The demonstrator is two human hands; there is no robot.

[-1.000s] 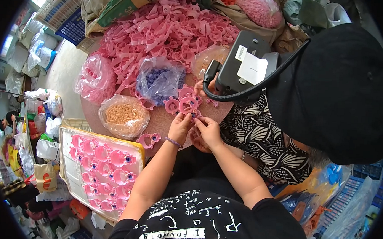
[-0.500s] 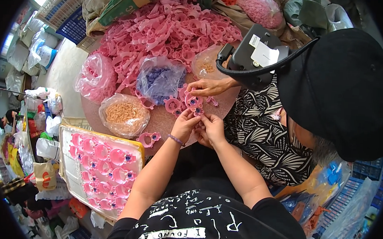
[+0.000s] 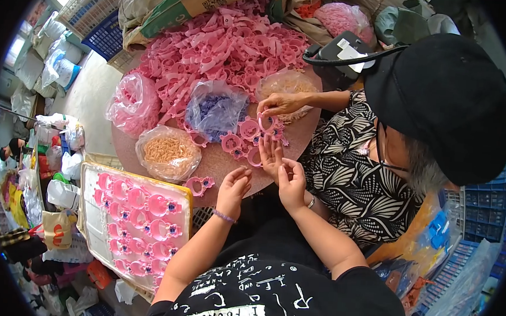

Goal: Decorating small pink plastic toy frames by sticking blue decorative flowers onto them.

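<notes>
On the round table (image 3: 211, 166), one heap (image 3: 212, 58) of pink parts is rising, too tangled to count. One white tray (image 3: 96, 224) is holding more than a dozen pink rings (image 3: 159, 205) at the person's left. Four clear bags are standing about: one pink bag (image 3: 133, 105), one purple bag (image 3: 215, 111), two tan bags (image 3: 169, 155). A co-worker's two hands are hovering at the right: the upper hand (image 3: 284, 104) is touching one ring, the lower hand (image 3: 272, 158) is opening its palm. The person's left hand (image 3: 234, 189) is curling half closed, the right hand (image 3: 291, 186) is bringing thumb and fingers together; I cannot tell whether either is gripping anything. One loose pink piece (image 3: 200, 184) is lying near the tray.
</notes>
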